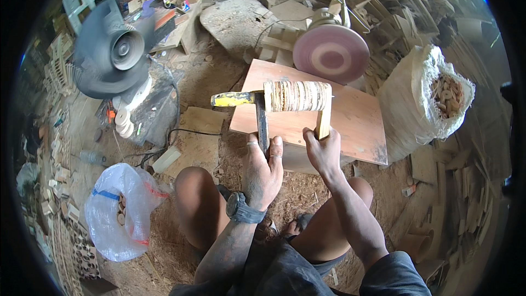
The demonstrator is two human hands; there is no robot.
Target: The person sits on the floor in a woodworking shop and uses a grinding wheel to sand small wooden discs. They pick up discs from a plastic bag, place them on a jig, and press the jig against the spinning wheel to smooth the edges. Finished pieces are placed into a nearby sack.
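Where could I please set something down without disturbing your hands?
The wooden board has its widest bare patch at right, between the right hand and the white sack, nearer than the pink wheel. A smaller one lies at the far left corner, beyond the held stack of discs, which crowds the middle. Wood pieces crowd the floor around the sack.

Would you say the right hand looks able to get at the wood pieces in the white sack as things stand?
Probably not just now: the right hand is gripping a wooden bar, so it isn't free. Otherwise, the white sack stands open, and nothing seems to cover the wood pieces.
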